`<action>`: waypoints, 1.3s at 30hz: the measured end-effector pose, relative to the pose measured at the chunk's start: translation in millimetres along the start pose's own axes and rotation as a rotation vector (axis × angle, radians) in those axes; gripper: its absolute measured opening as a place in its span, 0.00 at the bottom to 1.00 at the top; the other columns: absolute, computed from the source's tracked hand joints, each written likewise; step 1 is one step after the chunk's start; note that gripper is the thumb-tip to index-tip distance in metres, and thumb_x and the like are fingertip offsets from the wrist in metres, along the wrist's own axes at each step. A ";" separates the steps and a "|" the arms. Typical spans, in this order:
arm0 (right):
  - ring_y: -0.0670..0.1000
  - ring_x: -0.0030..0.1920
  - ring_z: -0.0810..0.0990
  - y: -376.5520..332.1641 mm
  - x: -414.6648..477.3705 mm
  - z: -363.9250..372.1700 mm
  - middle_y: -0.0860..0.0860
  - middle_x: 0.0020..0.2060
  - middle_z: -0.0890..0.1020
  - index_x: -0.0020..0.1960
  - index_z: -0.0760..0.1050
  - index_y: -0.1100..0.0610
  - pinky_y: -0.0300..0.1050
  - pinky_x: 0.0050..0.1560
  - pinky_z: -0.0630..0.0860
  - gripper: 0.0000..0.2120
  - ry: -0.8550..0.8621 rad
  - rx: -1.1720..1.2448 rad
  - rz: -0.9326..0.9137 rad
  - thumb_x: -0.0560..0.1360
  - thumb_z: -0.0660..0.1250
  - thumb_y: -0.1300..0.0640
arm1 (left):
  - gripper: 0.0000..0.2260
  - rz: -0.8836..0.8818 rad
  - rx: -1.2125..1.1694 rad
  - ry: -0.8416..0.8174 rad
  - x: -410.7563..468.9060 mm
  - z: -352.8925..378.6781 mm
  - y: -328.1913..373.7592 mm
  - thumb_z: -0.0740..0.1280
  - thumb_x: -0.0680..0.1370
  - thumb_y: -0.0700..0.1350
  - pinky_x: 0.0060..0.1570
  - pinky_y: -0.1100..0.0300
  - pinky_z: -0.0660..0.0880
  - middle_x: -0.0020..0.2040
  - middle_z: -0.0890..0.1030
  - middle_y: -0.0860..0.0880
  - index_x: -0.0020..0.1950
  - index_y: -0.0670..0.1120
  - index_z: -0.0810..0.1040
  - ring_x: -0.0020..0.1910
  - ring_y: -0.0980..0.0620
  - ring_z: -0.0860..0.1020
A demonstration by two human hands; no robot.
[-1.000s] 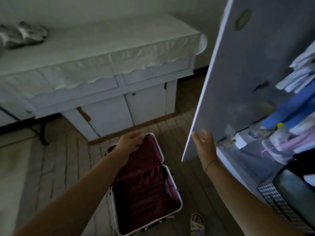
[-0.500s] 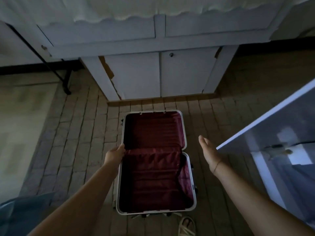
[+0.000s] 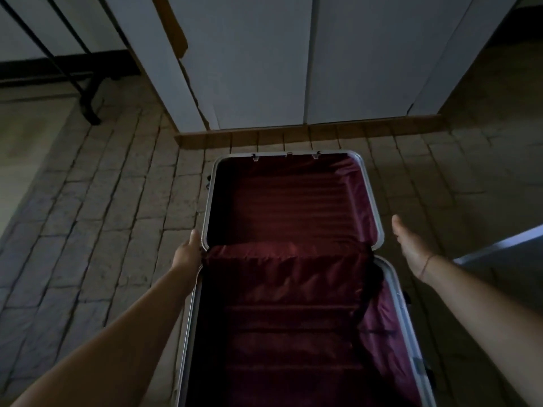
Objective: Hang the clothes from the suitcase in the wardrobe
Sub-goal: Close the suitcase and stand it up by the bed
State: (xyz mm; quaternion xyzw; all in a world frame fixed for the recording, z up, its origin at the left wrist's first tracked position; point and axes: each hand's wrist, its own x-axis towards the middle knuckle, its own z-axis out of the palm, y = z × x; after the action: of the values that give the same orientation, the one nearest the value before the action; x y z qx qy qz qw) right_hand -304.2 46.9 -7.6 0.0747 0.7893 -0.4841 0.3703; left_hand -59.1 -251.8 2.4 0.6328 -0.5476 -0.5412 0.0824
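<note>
Suitcase (image 3: 288, 201) lies spread open on the brick floor (image 3: 102, 215) right in front of you, dark red lining showing in both halves, its lid towards the white cabinet (image 3: 249, 69). Your left hand (image 3: 186, 257) is against its left rim at the hinge, thumb along the lid's frame; the fingers are hidden, so grip or mere touch cannot be told. Your right hand (image 3: 411, 245) hovers flat and relaxed just beside the right rim, not touching.
</note>
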 end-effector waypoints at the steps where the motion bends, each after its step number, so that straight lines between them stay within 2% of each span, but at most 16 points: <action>1: 0.52 0.76 0.55 6.3 17.5 4.8 0.52 0.76 0.56 0.76 0.54 0.55 0.49 0.73 0.53 0.31 0.009 0.007 -0.030 0.79 0.48 0.39 | 0.24 0.014 0.000 0.002 15.8 4.5 -6.2 0.54 0.82 0.54 0.52 0.57 0.66 0.48 0.76 0.44 0.69 0.37 0.69 0.43 0.50 0.72; 3: 0.52 0.75 0.55 14.6 46.1 13.6 0.52 0.76 0.57 0.76 0.55 0.55 0.47 0.72 0.53 0.29 0.015 0.015 -0.074 0.80 0.47 0.41 | 0.26 0.008 0.007 -0.016 47.0 13.0 -15.9 0.54 0.82 0.56 0.48 0.59 0.67 0.57 0.76 0.41 0.69 0.37 0.69 0.50 0.46 0.73; 5: 0.52 0.75 0.56 16.9 69.0 21.9 0.51 0.75 0.58 0.76 0.55 0.54 0.48 0.72 0.54 0.31 0.002 0.031 -0.092 0.79 0.47 0.38 | 0.27 0.014 -0.021 -0.030 79.4 19.1 -22.8 0.55 0.81 0.59 0.46 0.56 0.71 0.56 0.76 0.43 0.67 0.38 0.71 0.48 0.45 0.74; 7: 0.53 0.73 0.61 27.9 98.2 25.8 0.51 0.75 0.61 0.76 0.58 0.52 0.52 0.72 0.58 0.41 -0.010 0.019 -0.099 0.71 0.50 0.27 | 0.29 0.044 -0.022 -0.033 108.6 22.5 -28.4 0.55 0.79 0.62 0.53 0.52 0.74 0.57 0.77 0.41 0.65 0.38 0.72 0.47 0.43 0.77; 9: 0.53 0.66 0.71 46.4 133.8 19.9 0.54 0.69 0.71 0.73 0.64 0.52 0.52 0.68 0.66 0.46 -0.022 0.073 -0.113 0.65 0.52 0.23 | 0.30 0.071 -0.009 -0.077 136.9 25.8 -33.8 0.55 0.79 0.64 0.56 0.51 0.74 0.62 0.77 0.40 0.67 0.40 0.71 0.56 0.40 0.77; 11: 0.53 0.56 0.77 42.8 128.5 27.7 0.55 0.55 0.79 0.69 0.69 0.54 0.50 0.60 0.70 0.35 -0.033 0.133 -0.083 0.75 0.48 0.31 | 0.28 0.097 -0.026 -0.136 150.3 31.8 -31.6 0.55 0.79 0.63 0.48 0.53 0.75 0.62 0.77 0.41 0.67 0.42 0.72 0.54 0.41 0.79; 13: 0.54 0.51 0.77 34.2 131.1 36.3 0.54 0.47 0.78 0.67 0.69 0.54 0.49 0.54 0.71 0.28 -0.019 0.114 -0.075 0.79 0.46 0.37 | 0.25 0.087 -0.133 -0.166 152.3 40.4 -26.2 0.56 0.80 0.60 0.41 0.56 0.75 0.54 0.80 0.45 0.65 0.42 0.74 0.44 0.48 0.80; 16: 0.56 0.64 0.71 23.4 131.5 36.4 0.57 0.64 0.71 0.75 0.56 0.58 0.54 0.58 0.67 0.32 0.015 0.294 -0.071 0.78 0.51 0.38 | 0.17 0.118 -0.203 -0.238 148.4 49.2 -19.4 0.53 0.83 0.53 0.27 0.64 0.76 0.36 0.82 0.49 0.62 0.45 0.73 0.29 0.54 0.81; 20: 0.57 0.71 0.64 28.5 136.2 34.3 0.56 0.74 0.61 0.76 0.52 0.59 0.57 0.64 0.66 0.41 0.043 0.461 -0.054 0.74 0.59 0.34 | 0.21 0.129 -0.252 -0.250 142.5 49.4 -18.4 0.51 0.83 0.53 0.20 0.65 0.73 0.33 0.80 0.45 0.69 0.41 0.69 0.23 0.54 0.80; 22: 0.57 0.73 0.61 31.3 134.7 32.7 0.55 0.75 0.58 0.76 0.53 0.58 0.59 0.68 0.62 0.40 0.050 0.527 -0.065 0.74 0.59 0.35 | 0.22 0.111 -0.299 -0.252 141.7 49.3 -18.7 0.50 0.83 0.53 0.26 0.61 0.75 0.31 0.81 0.46 0.71 0.42 0.67 0.22 0.55 0.79; 25: 0.56 0.74 0.59 32.3 131.7 30.3 0.54 0.76 0.57 0.76 0.53 0.57 0.59 0.70 0.60 0.38 0.074 0.610 -0.101 0.75 0.59 0.37 | 0.23 0.113 -0.414 -0.265 144.2 45.8 -19.8 0.51 0.83 0.55 0.37 0.56 0.71 0.27 0.81 0.49 0.72 0.42 0.65 0.34 0.49 0.79; 27: 0.55 0.75 0.58 27.6 126.5 28.8 0.53 0.76 0.55 0.76 0.52 0.56 0.58 0.70 0.60 0.37 0.087 0.690 -0.152 0.76 0.58 0.37 | 0.26 0.123 -0.473 -0.298 146.0 40.3 -15.5 0.50 0.82 0.58 0.42 0.55 0.73 0.46 0.83 0.46 0.73 0.43 0.65 0.45 0.49 0.77; 29: 0.56 0.74 0.60 19.3 116.3 27.9 0.52 0.76 0.56 0.77 0.51 0.54 0.59 0.69 0.61 0.36 0.096 0.724 -0.186 0.77 0.56 0.37 | 0.27 0.147 -0.505 -0.308 145.1 33.7 -5.7 0.50 0.81 0.62 0.48 0.54 0.74 0.61 0.76 0.46 0.69 0.46 0.69 0.53 0.49 0.77; 33: 0.57 0.58 0.75 -3.7 97.9 21.4 0.55 0.67 0.71 0.73 0.62 0.52 0.57 0.62 0.67 0.32 -0.028 0.645 -0.210 0.77 0.50 0.34 | 0.26 0.235 -0.484 -0.358 129.8 24.7 19.6 0.47 0.80 0.64 0.37 0.58 0.78 0.46 0.82 0.49 0.56 0.47 0.76 0.41 0.53 0.83; 35: 0.55 0.54 0.76 -13.5 89.1 20.0 0.57 0.62 0.75 0.72 0.64 0.52 0.57 0.63 0.67 0.33 -0.068 0.609 -0.228 0.76 0.49 0.33 | 0.28 0.256 -0.464 -0.326 120.0 17.7 28.1 0.47 0.79 0.64 0.30 0.61 0.79 0.38 0.84 0.48 0.53 0.45 0.76 0.34 0.53 0.83; 39: 0.50 0.48 0.75 -25.6 64.2 15.4 0.53 0.55 0.76 0.71 0.65 0.55 0.52 0.60 0.67 0.34 -0.061 0.548 -0.264 0.76 0.48 0.33 | 0.31 0.305 -0.399 -0.353 99.7 6.9 47.0 0.44 0.79 0.64 0.40 0.58 0.76 0.40 0.82 0.47 0.63 0.44 0.74 0.42 0.52 0.80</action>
State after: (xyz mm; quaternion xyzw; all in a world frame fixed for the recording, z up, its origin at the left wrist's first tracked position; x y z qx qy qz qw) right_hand -354.4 5.5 -35.6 0.0537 0.6208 -0.7249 0.2938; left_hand -111.3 -344.6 -26.9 0.4108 -0.5252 -0.7209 0.1888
